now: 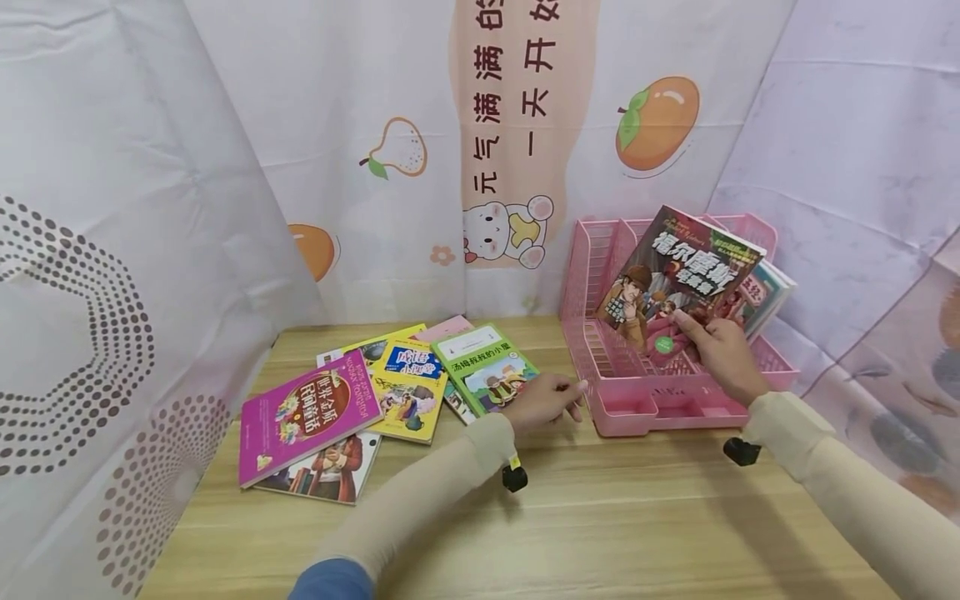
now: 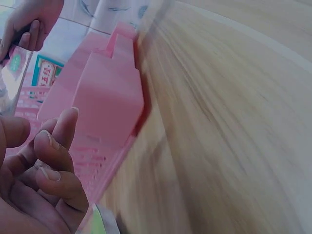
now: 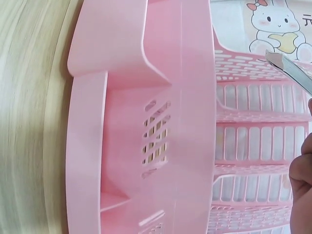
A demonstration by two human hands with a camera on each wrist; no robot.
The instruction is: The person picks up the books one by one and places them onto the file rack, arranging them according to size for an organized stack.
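Observation:
My right hand (image 1: 723, 357) pinches the lower right part of a dark comic-style storybook (image 1: 686, 262), its cover facing up and tilted over a pink desktop book rack (image 1: 626, 398). The right wrist view catches only the edge of this book (image 3: 291, 72) and part of the right hand (image 3: 302, 178) above the rack slots. My left hand (image 1: 543, 402) is beside the rack's left front corner, over the lower right of a green book (image 1: 480, 354). Its fingers are loosely bent with nothing in them, as the left wrist view confirms.
Another book (image 1: 780, 287) stands at the right of the rack, partly hidden. On the table's left lie a purple book (image 1: 300, 417), a yellow book (image 1: 405, 421) and several more, overlapping. A printed curtain (image 1: 375, 250) hangs behind the wooden tabletop (image 1: 600, 517).

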